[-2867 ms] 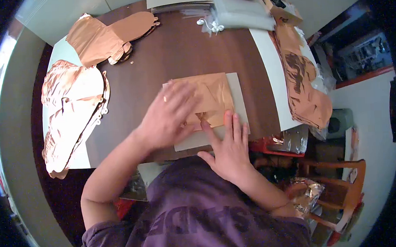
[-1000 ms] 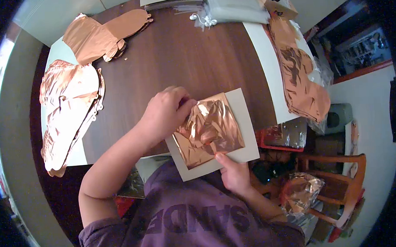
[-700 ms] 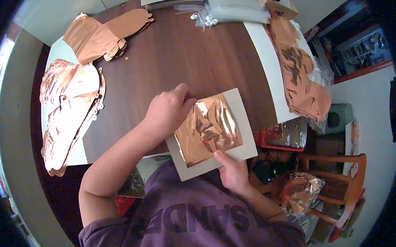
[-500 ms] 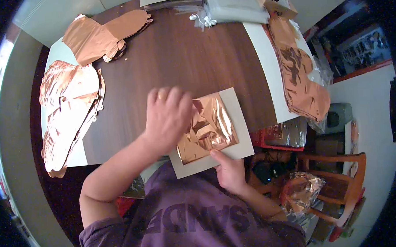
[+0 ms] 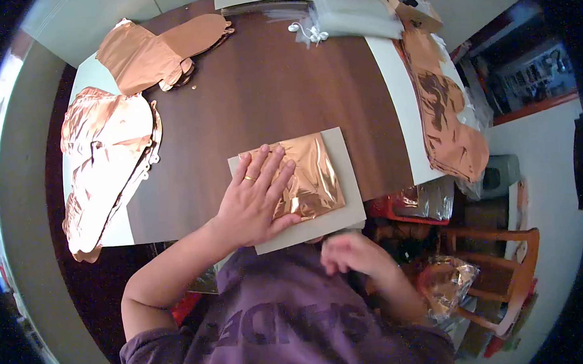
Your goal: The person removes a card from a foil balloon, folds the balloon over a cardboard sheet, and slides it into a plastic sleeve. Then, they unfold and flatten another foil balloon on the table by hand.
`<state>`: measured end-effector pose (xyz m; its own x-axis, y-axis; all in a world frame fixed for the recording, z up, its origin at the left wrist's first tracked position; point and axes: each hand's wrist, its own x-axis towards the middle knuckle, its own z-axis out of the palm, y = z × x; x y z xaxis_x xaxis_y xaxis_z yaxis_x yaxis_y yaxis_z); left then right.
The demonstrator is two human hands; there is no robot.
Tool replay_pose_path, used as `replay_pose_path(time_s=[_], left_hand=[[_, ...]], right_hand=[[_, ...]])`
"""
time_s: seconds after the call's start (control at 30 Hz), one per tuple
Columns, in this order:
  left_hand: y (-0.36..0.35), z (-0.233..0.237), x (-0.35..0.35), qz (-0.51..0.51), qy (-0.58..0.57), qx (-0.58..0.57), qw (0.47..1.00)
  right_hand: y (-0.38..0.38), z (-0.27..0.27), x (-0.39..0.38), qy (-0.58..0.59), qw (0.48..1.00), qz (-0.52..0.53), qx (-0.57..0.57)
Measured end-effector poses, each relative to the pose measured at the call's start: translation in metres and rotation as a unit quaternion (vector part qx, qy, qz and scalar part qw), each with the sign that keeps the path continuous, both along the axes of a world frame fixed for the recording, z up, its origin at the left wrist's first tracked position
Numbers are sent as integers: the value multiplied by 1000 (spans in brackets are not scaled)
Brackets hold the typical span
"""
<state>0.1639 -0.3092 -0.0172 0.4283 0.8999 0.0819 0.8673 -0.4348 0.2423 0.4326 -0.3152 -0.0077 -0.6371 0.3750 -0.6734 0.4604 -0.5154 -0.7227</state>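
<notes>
My left hand lies flat with spread fingers on the folded rose-gold foil, over its left part. Beneath the foil is a grey-white card, set at a slant at the table's near edge. Off the card, just below its lower right side, my right hand hangs in front of the purple shirt. Its fingers are curled and blurred, and whether they hold anything cannot be made out.
Flat foil balloons lie at the table's left and upper left, and more foil at the right. Clear plastic bags and a white cord are at the back. A wooden chair stands at lower right.
My left hand has come down flat onto the foil. My right hand has let go of the card and moved down and right. The foil looks flatter.
</notes>
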Motion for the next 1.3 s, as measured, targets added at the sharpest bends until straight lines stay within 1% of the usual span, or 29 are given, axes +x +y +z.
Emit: replay_pose_path(time_s=[0.03, 0.07, 0.1, 0.13, 0.17, 0.23, 0.27, 0.3, 0.4, 0.5, 0.53, 0.63, 0.7, 0.83, 0.87, 0.93, 0.97, 1.03, 1.07, 1.17, 1.2, 1.3], left_hand=[[0, 1, -1, 1, 2, 1, 1000], [0, 1, -1, 2, 4, 2, 1000], [-1, 2, 0, 0, 4, 0, 1000], [-2, 1, 2, 3, 1, 1, 1000], [-2, 0, 3, 7, -2, 5, 1000], [-2, -5, 4, 8, 0, 22, 1000], [-3, -9, 1, 3, 7, 33, 999], [-3, -11, 0, -2, 15, 44, 999], [-2, -12, -1, 0, -3, 51, 999], [-2, -1, 1, 12, -3, 6, 1000], [-2, -1, 1, 13, 0, 7, 1000], [-7, 0, -5, 24, 9, 9, 1000], [-16, 2, -13, 46, 13, 8, 999], [-31, 20, -20, 100, 38, -53, 993], [-30, 27, -12, 132, 31, -57, 989], [-20, 35, 14, 132, -11, -29, 991], [-16, 37, 28, 134, -32, -14, 990], [-6, 15, 61, 143, -79, 22, 986], [-4, 3, 67, 148, -103, 41, 983], [-2, -16, 55, 195, -105, 83, 972], [-3, -13, 46, 210, -61, 38, 975], [-15, -12, 30, 217, -26, 49, 975]], right_hand=[[4, 21, 4, -31, 991, 42, 124], [7, 38, 8, -61, 964, 83, 244], [7, 52, 10, -90, 921, 121, 358], [12, 64, 0, -67, 899, 44, 431], [22, 71, -18, -43, 863, -31, 502], [45, 59, -56, -16, 756, 2, 655], [53, 41, -77, -44, 737, 42, 673], [58, 20, -91, -71, 717, 81, 689], [65, -10, -98, -111, 679, 114, 717], [68, -8, -85, -184, 678, 129, 700], [69, -14, -80, -197, 671, 135, 702], [71, -14, -75, -213, 670, 138, 697], [70, -11, -76, -213, 679, 138, 689], [71, -9, -77, -210, 681, 137, 688], [71, -11, -77, -209, 681, 137, 689], [70, -12, -78, -215, 685, 138, 682], [71, -17, -76, -227, 663, 142, 699], [75, -37, -72, -246, 617, 151, 732], [75, -40, -72, -264, 618, 162, 723], [73, -25, -75, -273, 630, 169, 707], [71, -16, -78, -220, 684, 126, 684], [71, -11, -76, -202, 685, 124, 689]])
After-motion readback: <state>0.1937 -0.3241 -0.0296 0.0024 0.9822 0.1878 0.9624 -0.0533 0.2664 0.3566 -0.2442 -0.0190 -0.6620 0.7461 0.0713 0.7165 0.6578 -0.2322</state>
